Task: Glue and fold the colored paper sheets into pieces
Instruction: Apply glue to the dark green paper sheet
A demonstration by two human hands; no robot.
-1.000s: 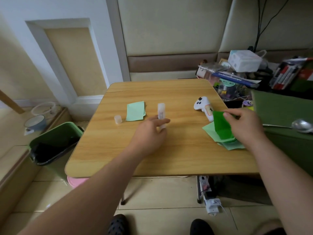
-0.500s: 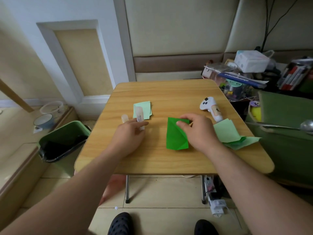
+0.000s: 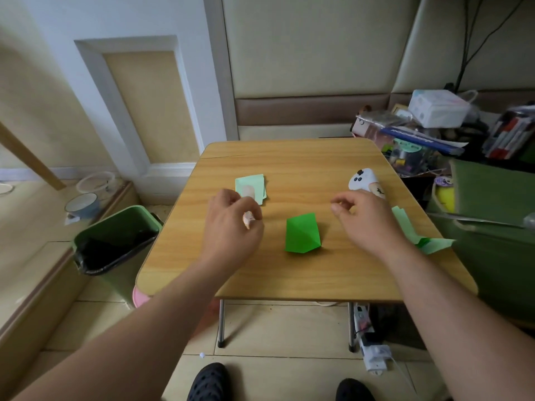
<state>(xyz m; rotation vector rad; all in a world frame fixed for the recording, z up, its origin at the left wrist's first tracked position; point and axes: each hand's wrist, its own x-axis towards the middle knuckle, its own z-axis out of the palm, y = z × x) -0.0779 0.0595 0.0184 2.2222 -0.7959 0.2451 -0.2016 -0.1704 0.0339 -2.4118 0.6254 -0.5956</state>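
A folded dark green paper (image 3: 302, 233) lies flat in the middle of the wooden table (image 3: 289, 273), with neither hand touching it. Just left of it, my left hand (image 3: 231, 233) grips a translucent white glue stick (image 3: 248, 191), whose top pokes out above my fingers. Behind that hand lies a folded light green piece (image 3: 251, 183). My right hand (image 3: 367, 224) hovers to the right of the dark green paper, fingers loosely curled around nothing. Loose light green sheets (image 3: 434, 245) lie at the table's right edge, partly hidden by my right wrist.
A white panda-faced gadget (image 3: 362, 180) lies beyond my right hand. A green waste bin (image 3: 115, 238) with a black liner stands at the table's left. Cluttered boxes and pens (image 3: 440, 111) crowd the right side, beside a green surface with a spoon (image 3: 477, 219).
My right hand set the dark green paper on the table, let go and drew back to the right. My left hand lifted the glue stick and shifted toward the paper.
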